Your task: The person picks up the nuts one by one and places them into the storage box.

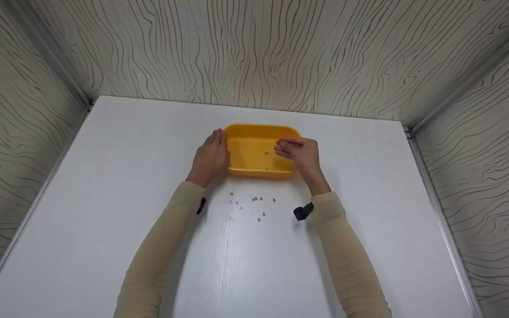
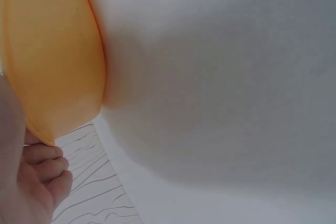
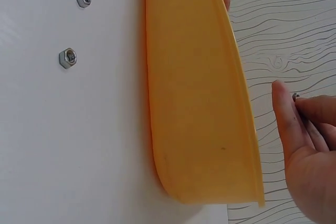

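Note:
A yellow plastic bin (image 1: 250, 150) stands on the white table, with two small nuts inside, one nut (image 1: 267, 153) near its middle. My left hand (image 1: 210, 155) holds the bin's left end; in the left wrist view its fingers (image 2: 50, 169) are bent at the rim. Above the bin's right side, my right hand (image 1: 299, 153) pinches a small metal nut (image 3: 295, 96) between thumb and finger, mostly covered by the fingertips. Several loose hex nuts (image 1: 261, 198) lie scattered in front of the bin; the right wrist view shows one nut (image 3: 68, 57) close up.
The white table (image 1: 104, 198) reaches back to a wood-grain patterned wall (image 1: 254, 53), with similar panels on both sides. A dark wrist device (image 1: 302, 212) sits at the right cuff, close to the scattered nuts.

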`<state>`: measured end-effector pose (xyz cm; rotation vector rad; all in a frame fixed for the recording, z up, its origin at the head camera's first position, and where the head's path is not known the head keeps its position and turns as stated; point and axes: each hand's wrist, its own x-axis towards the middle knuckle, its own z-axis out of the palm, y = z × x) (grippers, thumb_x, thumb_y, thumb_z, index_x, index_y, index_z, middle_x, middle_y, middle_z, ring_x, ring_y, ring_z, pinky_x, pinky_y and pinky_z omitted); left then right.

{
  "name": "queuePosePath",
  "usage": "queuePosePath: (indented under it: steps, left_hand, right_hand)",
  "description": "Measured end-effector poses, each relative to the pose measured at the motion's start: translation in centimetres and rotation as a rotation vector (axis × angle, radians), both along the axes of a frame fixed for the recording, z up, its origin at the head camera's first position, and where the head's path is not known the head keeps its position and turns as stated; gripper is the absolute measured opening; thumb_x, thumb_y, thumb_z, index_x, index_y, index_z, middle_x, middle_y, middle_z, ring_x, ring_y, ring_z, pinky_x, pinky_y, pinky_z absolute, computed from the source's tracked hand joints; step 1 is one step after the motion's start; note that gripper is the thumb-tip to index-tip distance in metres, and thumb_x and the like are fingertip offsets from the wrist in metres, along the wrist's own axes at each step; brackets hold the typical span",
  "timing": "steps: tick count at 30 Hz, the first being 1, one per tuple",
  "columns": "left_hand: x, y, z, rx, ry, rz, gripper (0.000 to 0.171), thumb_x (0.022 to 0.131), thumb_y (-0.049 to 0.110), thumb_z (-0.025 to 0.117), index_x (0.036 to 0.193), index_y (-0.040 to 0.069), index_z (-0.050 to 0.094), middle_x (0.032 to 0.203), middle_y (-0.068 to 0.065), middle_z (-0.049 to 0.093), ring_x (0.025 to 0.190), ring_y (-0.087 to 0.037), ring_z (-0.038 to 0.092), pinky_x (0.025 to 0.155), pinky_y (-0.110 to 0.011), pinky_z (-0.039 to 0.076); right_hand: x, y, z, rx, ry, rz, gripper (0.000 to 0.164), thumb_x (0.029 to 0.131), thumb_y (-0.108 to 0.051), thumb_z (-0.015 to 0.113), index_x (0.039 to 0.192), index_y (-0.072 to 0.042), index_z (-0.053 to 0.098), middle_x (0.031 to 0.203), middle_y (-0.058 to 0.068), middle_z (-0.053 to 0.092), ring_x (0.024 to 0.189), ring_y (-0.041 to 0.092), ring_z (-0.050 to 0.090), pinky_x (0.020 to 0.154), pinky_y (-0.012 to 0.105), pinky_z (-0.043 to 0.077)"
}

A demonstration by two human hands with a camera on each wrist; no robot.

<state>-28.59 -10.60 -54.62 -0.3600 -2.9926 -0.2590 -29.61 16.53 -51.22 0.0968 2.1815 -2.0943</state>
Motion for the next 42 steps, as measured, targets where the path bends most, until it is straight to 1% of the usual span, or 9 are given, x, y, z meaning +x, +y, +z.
queuePosePath:
  steps: [3,11,18,26,31,34,37,40,42]
  left_hand:
    - [-0.1,-0.1,0.0,0.009,0.008,-0.004,0.058,0.110,0.021,0.046,0.158,-0.010,0.036,0.162,-0.027,0.044,0.152,-0.039,0.047,0.124,-0.048,0.043]
    - [-0.3,-0.2,0.1,0.005,-0.016,-0.005,0.057,0.110,0.021,0.043,0.158,-0.009,0.035,0.163,-0.028,0.042,0.152,-0.039,0.045,0.123,-0.049,0.045]
    - [-0.4,-0.1,0.4,-0.012,-0.082,0.009,0.059,0.111,0.023,0.040,0.161,-0.008,0.030,0.167,-0.026,0.037,0.157,-0.037,0.039,0.127,-0.048,0.039]
    - [-0.5,0.0,0.2,0.003,-0.094,0.023,0.059,0.111,0.023,0.039,0.161,-0.007,0.031,0.168,-0.025,0.036,0.158,-0.036,0.038,0.128,-0.048,0.037]
    - [-0.4,0.0,0.3,0.008,-0.102,0.023,0.059,0.112,0.023,0.039,0.162,-0.007,0.029,0.169,-0.025,0.035,0.157,-0.037,0.038,0.128,-0.048,0.037]
    - [-0.2,0.1,0.4,0.003,-0.104,0.015,0.059,0.112,0.022,0.038,0.162,-0.008,0.028,0.168,-0.026,0.035,0.157,-0.037,0.038,0.129,-0.047,0.037]
    - [-0.2,0.1,0.4,-0.001,-0.109,0.016,0.060,0.112,0.023,0.038,0.162,-0.007,0.027,0.169,-0.025,0.034,0.158,-0.037,0.038,0.128,-0.047,0.037]
    - [-0.2,0.2,0.3,0.001,-0.117,0.027,0.060,0.112,0.023,0.040,0.163,-0.006,0.027,0.170,-0.024,0.034,0.158,-0.036,0.038,0.129,-0.047,0.036]
    - [-0.2,0.2,0.3,0.004,-0.120,0.031,0.060,0.112,0.024,0.041,0.163,-0.006,0.027,0.170,-0.024,0.033,0.158,-0.036,0.037,0.129,-0.047,0.036]
  right_hand:
    - [-0.1,-0.1,0.3,-0.002,-0.009,-0.018,0.031,0.101,-0.010,0.069,0.126,0.007,0.071,0.122,0.023,0.074,0.099,0.019,0.081,0.088,0.029,0.065]
    - [-0.3,-0.1,1.2,-0.004,-0.011,-0.060,0.034,0.101,-0.010,0.069,0.130,0.008,0.068,0.128,0.026,0.072,0.102,0.019,0.080,0.089,0.027,0.065]
    - [0.0,0.5,1.5,0.020,0.042,-0.032,0.031,0.100,-0.009,0.070,0.126,0.008,0.070,0.120,0.023,0.075,0.097,0.018,0.081,0.088,0.029,0.066]
    - [1.0,1.6,2.6,0.173,0.067,0.005,0.024,0.100,-0.019,0.072,0.120,-0.005,0.076,0.119,0.016,0.077,0.099,0.017,0.079,0.088,0.027,0.065]
    - [1.9,2.0,3.0,0.259,0.065,0.039,0.030,0.100,-0.022,0.073,0.125,-0.006,0.074,0.119,0.013,0.076,0.104,0.018,0.077,0.090,0.024,0.064]
    - [2.5,2.1,2.8,0.303,0.076,0.072,0.032,0.100,-0.021,0.073,0.128,-0.005,0.072,0.118,0.014,0.076,0.107,0.024,0.076,0.089,0.021,0.064]
    - [3.3,2.0,2.9,0.357,0.113,0.123,0.031,0.099,-0.017,0.073,0.128,-0.004,0.072,0.117,0.014,0.075,0.108,0.029,0.075,0.089,0.019,0.063]
    - [4.2,1.7,2.9,0.415,0.167,0.176,0.032,0.098,-0.019,0.075,0.127,-0.005,0.072,0.119,0.013,0.075,0.107,0.027,0.073,0.092,0.018,0.062]
    - [4.8,1.4,3.0,0.446,0.201,0.212,0.031,0.098,-0.019,0.075,0.126,-0.006,0.073,0.119,0.012,0.075,0.106,0.024,0.073,0.094,0.021,0.062]
